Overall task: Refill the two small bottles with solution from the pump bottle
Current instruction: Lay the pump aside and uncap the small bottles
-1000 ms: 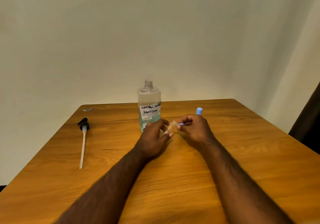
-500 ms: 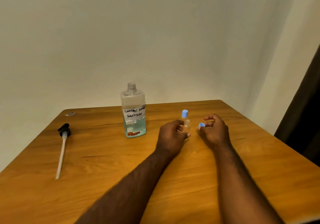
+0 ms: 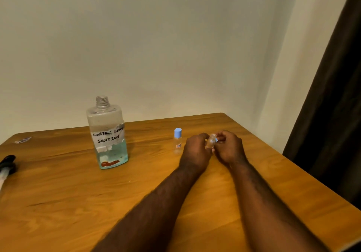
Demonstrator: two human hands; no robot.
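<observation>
Left hand (image 3: 196, 151) gripping uncapped small clear bottle (image 3: 210, 140) upright, steadying it; right hand (image 3: 227, 148) pinching what looks like its blue cap (image 3: 216, 139) beside the neck. Capped second bottle (image 3: 177, 140) parked near; open pump bottle (image 3: 107, 134) left, for pouring.

A single wide-angle head camera looked forward and down from the person's seat over the wooden table (image 3: 58, 203), facing the pale wall (image 3: 156, 46) at its far edge. Both forearms ran up from the bottom of the frame, close to the lens. The left table edge was cropped, perhaps slightly blurred.
</observation>
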